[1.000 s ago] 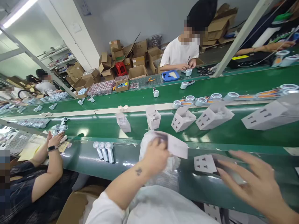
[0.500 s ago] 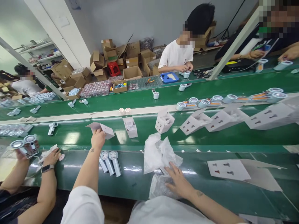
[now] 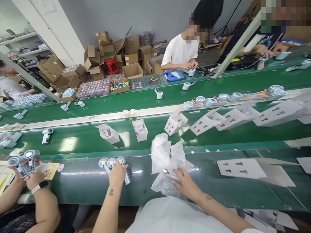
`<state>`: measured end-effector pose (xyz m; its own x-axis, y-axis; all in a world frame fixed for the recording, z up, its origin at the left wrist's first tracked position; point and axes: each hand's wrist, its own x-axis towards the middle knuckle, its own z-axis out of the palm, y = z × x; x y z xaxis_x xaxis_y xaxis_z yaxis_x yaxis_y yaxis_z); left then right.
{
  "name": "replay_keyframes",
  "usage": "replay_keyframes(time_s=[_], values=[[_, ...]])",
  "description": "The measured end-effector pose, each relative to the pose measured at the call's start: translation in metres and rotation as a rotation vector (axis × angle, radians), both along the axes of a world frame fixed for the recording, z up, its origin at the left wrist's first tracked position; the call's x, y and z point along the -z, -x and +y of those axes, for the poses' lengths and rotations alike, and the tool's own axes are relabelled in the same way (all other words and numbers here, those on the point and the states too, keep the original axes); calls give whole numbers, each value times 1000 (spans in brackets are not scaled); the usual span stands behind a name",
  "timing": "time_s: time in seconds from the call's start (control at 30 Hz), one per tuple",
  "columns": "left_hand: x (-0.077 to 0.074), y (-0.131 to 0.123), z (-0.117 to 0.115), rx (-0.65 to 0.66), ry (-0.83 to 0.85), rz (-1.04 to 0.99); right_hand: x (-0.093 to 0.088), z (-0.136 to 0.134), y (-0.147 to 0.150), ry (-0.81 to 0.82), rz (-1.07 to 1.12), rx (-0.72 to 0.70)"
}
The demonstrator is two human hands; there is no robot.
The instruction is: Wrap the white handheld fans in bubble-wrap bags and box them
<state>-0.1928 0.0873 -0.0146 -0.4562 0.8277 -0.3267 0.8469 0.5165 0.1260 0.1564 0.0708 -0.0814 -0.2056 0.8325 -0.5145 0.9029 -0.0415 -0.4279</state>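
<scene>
My left hand (image 3: 117, 174) is over three light-blue handheld fans lying side by side on the near bench. Its fingers are closed over the middle fan (image 3: 111, 162), with the thumb toward the right fan (image 3: 127, 178); the left fan (image 3: 102, 162) shows beside it. My right hand (image 3: 187, 184) rests with spread fingers on the edge of crumpled clear plastic bags, one upper bubble bag (image 3: 160, 153) and one lower bag (image 3: 161, 184). Beyond, on the green conveyor, a white carton (image 3: 109, 134) stands with its flap up and something pale inside.
Several white cartons (image 3: 175, 124) line the conveyor (image 3: 80, 129). A flattened carton (image 3: 240, 168) lies on the bench at right. At left, a co-worker's hands (image 3: 34, 178) hold fans. Another person (image 3: 181, 51) works across the line. A strip (image 3: 155, 111) carries more fans.
My left hand has let go of the white carton on the conveyor and come back toward me onto the fans. My right hand stays at the plastic bags. The co-worker's hands have come together.
</scene>
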Motion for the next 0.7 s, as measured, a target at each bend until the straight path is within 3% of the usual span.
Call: replay_keyframes(time_s=[0.07,0.13,0.23,0.3,0.37,0.43,0.5,0.57,0.6,0.63,0.7], values=[[19,-18,-20,-5,64,-8,-21,-1,-2,35,-13,-57],[28,-27,-28,-20,23,6,-48,2,-5,17,11,-94],[21,-35,-28,-156,-65,-138,-84,10,-6,52,210,-40],[8,-53,-31,-297,-201,-385,-98,16,-2,231,468,128],[-7,-86,-38,-371,-338,-706,-102,20,6,452,786,379],[-18,-129,-46,-323,-361,-1009,-101,21,13,635,1094,576],[-25,-168,-46,-130,-240,-1212,-97,20,12,722,1321,660],[-26,-192,-30,113,-147,-1228,-93,18,1,698,1424,755],[-25,-197,-15,189,-185,-1153,-90,17,-8,667,1427,837],[-23,-198,3,220,-270,-1046,-88,16,-20,640,1409,924],[-17,-194,47,143,-528,-808,-86,14,-45,612,1353,1054]])
